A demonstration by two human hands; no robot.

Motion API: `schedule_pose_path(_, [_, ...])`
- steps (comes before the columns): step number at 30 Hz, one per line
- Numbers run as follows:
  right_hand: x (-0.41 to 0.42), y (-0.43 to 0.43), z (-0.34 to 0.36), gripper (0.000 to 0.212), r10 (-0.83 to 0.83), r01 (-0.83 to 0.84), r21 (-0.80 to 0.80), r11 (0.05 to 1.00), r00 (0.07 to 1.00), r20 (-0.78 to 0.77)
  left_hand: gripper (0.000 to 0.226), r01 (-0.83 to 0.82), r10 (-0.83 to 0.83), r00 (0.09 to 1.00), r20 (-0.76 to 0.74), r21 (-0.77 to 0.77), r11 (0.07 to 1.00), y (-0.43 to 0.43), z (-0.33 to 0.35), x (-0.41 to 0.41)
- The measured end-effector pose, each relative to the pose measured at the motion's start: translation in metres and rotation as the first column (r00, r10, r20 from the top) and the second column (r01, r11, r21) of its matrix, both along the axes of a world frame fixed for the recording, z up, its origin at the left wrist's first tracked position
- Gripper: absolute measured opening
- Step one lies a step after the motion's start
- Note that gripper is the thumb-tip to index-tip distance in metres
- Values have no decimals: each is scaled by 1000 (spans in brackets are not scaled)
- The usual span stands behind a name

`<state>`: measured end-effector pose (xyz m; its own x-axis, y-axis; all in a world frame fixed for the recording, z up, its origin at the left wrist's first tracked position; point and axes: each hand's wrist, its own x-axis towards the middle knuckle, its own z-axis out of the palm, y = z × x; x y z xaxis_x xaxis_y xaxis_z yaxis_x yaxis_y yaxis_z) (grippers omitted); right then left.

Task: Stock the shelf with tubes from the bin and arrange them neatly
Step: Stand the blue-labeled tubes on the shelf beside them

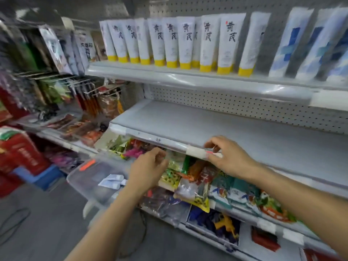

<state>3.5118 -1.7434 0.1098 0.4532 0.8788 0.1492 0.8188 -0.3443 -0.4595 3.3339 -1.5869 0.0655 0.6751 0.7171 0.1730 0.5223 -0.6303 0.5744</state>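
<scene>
1. The left hand [148,166] is hovering at centre frame, just below the front edge of the grey metal middle shelf [207,125]. Its fingers are loosely curled and holding nothing.
2. The right hand [229,159] is sitting at that edge, right of centre, with its fingers [212,143] bending over the white label strip [195,150]. Blur is hiding whether they are pinching it.
3. The small white-and-blue tubes [113,180] are lying in the clear plastic bin [82,185] at lower left, just left of the left hand and touching neither hand.
4. White tubes with yellow caps [169,42] are standing cap-down along the upper shelf [131,72].
</scene>
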Motion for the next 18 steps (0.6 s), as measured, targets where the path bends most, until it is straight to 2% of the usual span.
schedule_pose_path(5, [-47, 148, -64, 27, 139, -152, -112, 982, 983, -117, 20, -171, 155, 983, -98, -177, 969, 127, -55, -67])
schedule_pose_path(10, [-95, 311, -160, 18, 145, -237, -257, 937, 932, -331, 21, -331, 251, 933, -258, -342, 880, 263, -131, -112])
schedule_pose_path(12, [-107, 364, -210, 14, 82, -225, -305, 925, 904, -419, 20, -356, 234, 924, -303, -455, 816, 304, -172, -120])
schedule_pose_path(14, [-117, 402, -258, 10, -55, -155, -378, 913, 870, -490, 21, -379, 205, 912, -355, -537, 753, 337, -217, -122])
schedule_pose_path(18, [-124, 444, -343, 10, -397, -48, -603, 796, 711, -580, 24, -405, 137, 894, -425, -641, 652, 369, -304, -107])
